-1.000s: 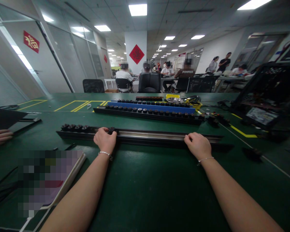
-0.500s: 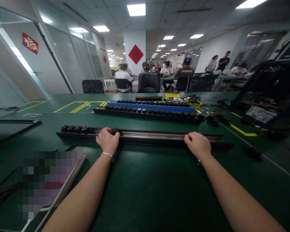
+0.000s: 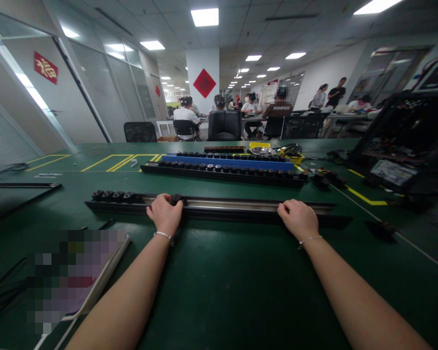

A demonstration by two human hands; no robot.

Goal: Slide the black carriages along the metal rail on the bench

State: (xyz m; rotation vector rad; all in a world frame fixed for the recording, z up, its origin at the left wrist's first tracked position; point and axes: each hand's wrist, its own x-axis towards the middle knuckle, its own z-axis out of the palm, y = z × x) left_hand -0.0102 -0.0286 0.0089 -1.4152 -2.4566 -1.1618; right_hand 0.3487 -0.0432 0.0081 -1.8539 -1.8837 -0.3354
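A long black rail (image 3: 226, 210) lies across the green table, its channel showing a bare metallic strip. Several round black parts (image 3: 113, 196) sit in a row at its left end. My left hand (image 3: 165, 214) is closed on a single black part (image 3: 176, 199) in the channel, left of the middle. Near the right end, my right hand (image 3: 298, 217) is closed with its fingertips on the rail's edge.
Behind the rail lie another black rail (image 3: 222, 175) with round parts and a blue rail (image 3: 226, 161). A metal dish (image 3: 263, 151) stands farther back. Cables and a pixelated flat object (image 3: 83, 277) are at left; a dark rack (image 3: 405, 146) is at right.
My left hand has shifted slightly to the right along the rail together with the black part. My right hand has stayed in place.
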